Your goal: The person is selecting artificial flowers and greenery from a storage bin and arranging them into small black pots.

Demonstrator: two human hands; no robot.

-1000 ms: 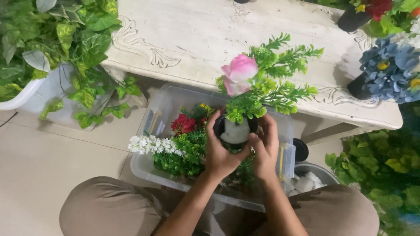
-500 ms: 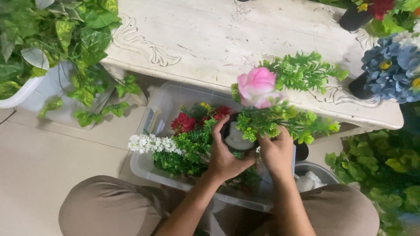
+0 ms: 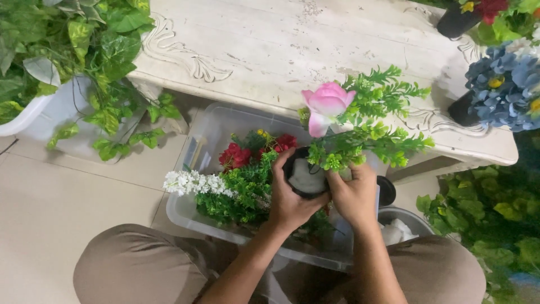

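- A leafy green plant (image 3: 67, 50) in a white planter (image 3: 25, 115) is trailing over the floor at the far left; beside it a white carved table (image 3: 270, 50) is filling the top of the view.
- A clear plastic bin (image 3: 194, 211) is sitting below the table edge, holding white blossom sprigs (image 3: 194, 183), red flowers (image 3: 236, 155) and green foliage (image 3: 239, 191).
- The left hand (image 3: 289, 200) is wrapping closed round the left side of a small black pot (image 3: 304, 177), above the bin.
- The pot is tilting; its long axis is running up and to the right, with the pink flower (image 3: 326, 104) and green sprigs (image 3: 382, 121) pointing towards the table.
- The right hand (image 3: 354, 194) is closing its fingers on the pot's right rim, at the stems' base; blue flowers (image 3: 503, 87) are standing at the far right.
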